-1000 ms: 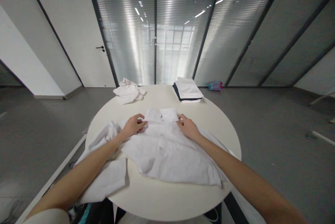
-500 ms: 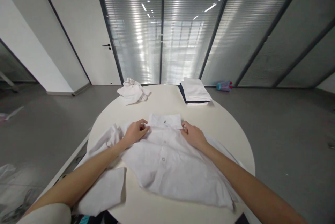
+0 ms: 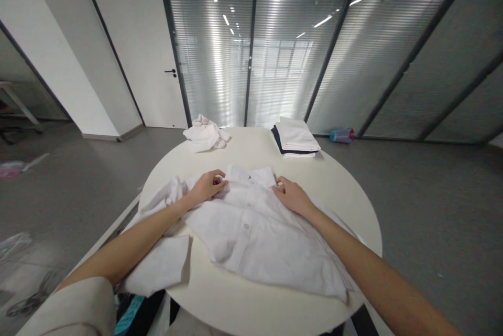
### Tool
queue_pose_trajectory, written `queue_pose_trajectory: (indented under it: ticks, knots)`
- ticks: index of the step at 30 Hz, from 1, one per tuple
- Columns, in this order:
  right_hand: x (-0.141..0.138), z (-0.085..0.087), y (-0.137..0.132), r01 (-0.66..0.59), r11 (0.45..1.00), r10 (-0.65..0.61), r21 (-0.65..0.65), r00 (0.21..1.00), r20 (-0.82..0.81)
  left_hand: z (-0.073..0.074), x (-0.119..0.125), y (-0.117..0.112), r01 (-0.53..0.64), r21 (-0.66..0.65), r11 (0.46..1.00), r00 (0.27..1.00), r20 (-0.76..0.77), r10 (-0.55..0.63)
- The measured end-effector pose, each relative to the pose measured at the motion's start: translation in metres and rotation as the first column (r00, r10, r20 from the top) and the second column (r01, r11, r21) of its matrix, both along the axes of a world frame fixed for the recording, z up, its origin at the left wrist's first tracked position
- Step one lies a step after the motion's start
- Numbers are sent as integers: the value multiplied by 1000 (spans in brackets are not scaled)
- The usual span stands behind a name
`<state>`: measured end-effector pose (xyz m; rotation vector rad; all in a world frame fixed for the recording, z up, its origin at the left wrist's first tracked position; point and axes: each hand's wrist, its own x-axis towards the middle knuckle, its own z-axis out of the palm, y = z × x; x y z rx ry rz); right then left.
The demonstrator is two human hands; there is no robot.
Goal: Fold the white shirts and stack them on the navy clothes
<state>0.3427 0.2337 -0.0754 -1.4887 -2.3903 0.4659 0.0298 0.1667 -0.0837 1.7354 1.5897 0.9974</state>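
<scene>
A white button-up shirt [image 3: 251, 241] lies spread on the round white table [image 3: 338, 189], its collar [image 3: 249, 175] at the far side. My left hand [image 3: 208, 187] grips the shirt at the left end of the collar, fingers curled into the cloth. My right hand [image 3: 293, 197] rests on the right side, fingertips pinching the collar's edge. A shirt sleeve [image 3: 157, 265] lies flat near the table's front left edge, under my left forearm's reach. The shirt's left side bunches up beside my left wrist.
A crumpled white cloth [image 3: 204, 134] and a folded stack of white and navy garments [image 3: 296, 137] sit at the table's far edge. A blue and pink bottle [image 3: 341, 135] stands on the grey floor beyond. Glass partitions with blinds stand behind.
The collar flaps look less flat and more rumpled between my hands. My view has swung slightly, so the table sits further right in the picture.
</scene>
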Motion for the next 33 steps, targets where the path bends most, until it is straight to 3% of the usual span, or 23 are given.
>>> queue_pose_trajectory:
  ticks: [13,17,23,25,28,33]
  knots:
    - [4,0,-2,-6,996,-12,-85,978,-207,9,-11,1,51,57,997,999,10,-52]
    - [4,0,-3,-18,999,6,-36,952,-306,10,-13,1,67,59,996,998,3,-68]
    - [4,8,-8,57,993,-20,103,944,-331,9,-13,-1,87,44,995,996,19,-88]
    - [4,13,-11,83,990,-44,117,952,-303,9,-12,-2,83,41,996,996,18,-84]
    - [2,16,-14,108,989,-94,100,986,-138,10,-14,-2,84,51,995,996,-10,-83]
    - [2,9,-11,80,993,-85,86,995,56,10,-18,3,86,63,994,991,-109,-79]
